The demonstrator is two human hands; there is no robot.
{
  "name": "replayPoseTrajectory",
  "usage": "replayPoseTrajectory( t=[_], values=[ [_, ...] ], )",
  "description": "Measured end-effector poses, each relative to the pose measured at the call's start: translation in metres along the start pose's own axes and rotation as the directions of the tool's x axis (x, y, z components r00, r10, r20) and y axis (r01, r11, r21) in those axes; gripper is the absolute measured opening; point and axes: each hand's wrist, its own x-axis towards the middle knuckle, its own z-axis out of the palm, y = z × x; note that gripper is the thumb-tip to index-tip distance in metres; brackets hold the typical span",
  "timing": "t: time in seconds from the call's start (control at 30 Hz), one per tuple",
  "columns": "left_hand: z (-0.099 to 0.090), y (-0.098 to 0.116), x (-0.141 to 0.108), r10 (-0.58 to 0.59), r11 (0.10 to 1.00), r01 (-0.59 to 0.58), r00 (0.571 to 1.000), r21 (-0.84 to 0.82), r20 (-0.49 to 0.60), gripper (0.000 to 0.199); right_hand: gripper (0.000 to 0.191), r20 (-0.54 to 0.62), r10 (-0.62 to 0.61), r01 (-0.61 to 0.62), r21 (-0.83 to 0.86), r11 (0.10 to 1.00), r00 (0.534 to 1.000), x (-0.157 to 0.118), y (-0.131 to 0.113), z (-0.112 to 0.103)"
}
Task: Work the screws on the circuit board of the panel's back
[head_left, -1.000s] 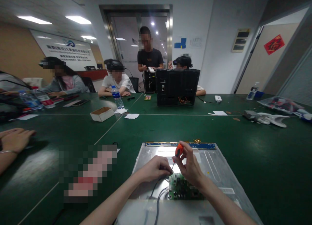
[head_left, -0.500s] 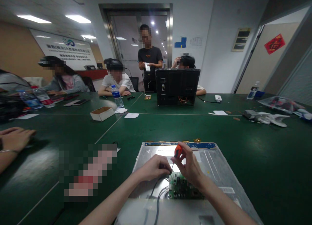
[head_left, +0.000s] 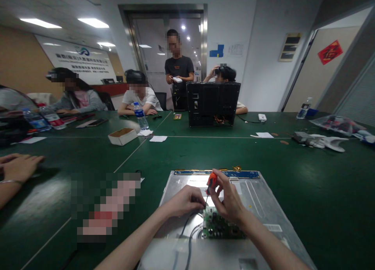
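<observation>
My right hand (head_left: 228,196) grips a screwdriver (head_left: 212,181) with an orange and black handle. Its thin shaft points down to the upper left corner of a green circuit board (head_left: 219,225). The board lies on a flat metal panel (head_left: 258,198) with a blue strip along its far edge. My left hand (head_left: 187,199) is closed, fingertips pinched close to the screwdriver's tip; what they hold, if anything, is hidden. Dark cables (head_left: 190,246) run from near the board's left side toward me.
A small open carton (head_left: 122,137) and a water bottle (head_left: 141,117) stand beyond the panel. A black monitor-like casing (head_left: 213,104) stands across the green table (head_left: 228,149). Another person's hand (head_left: 20,166) rests at left. Several people are around the table.
The screwdriver handle has turned and shifted slightly left in my right hand. My left hand stays nearly in place. The standing person's white object has tilted flatter.
</observation>
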Motion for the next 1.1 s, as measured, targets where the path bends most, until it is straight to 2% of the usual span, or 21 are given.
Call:
replayPoseTrajectory(
  t=[0.3, 0.5, 0.7, 0.87, 1.1],
  values=[
    [0.001, -0.0032, -0.0002, 0.0, 1.0, 0.0, 1.0, 0.027, -0.008, 0.019, 0.061, -0.109, -0.149, 0.136, -0.113, 0.984, 0.983, 0.0045, 0.0057, 0.0061],
    [0.0001, -0.0007, -0.0013, -0.012, 1.0, 0.012, 1.0, 0.017, -0.007, 0.016, 0.059, -0.081, -0.147, 0.133, -0.149, 0.98, 0.986, 0.0052, 0.004, 0.0032],
    [0.0009, -0.0007, -0.0006, -0.027, 0.999, 0.028, 0.999, 0.017, -0.016, 0.016, 0.065, -0.035, -0.104, 0.101, -0.096, 0.99, 0.994, 0.0035, 0.0032, 0.003],
    [0.0011, -0.0005, -0.0009, -0.022, 1.0, 0.022, 1.0, 0.015, -0.016, 0.018, 0.067, -0.049, -0.095, 0.09, -0.095, 0.991, 0.994, 0.0029, 0.0045, 0.0046],
    [0.001, -0.0023, -0.0008, 0.006, 1.0, -0.006, 1.0, 0.013, -0.014, 0.019, 0.064, -0.09, -0.147, 0.133, -0.15, 0.98, 0.985, 0.0045, 0.0055, 0.005]
  ],
)
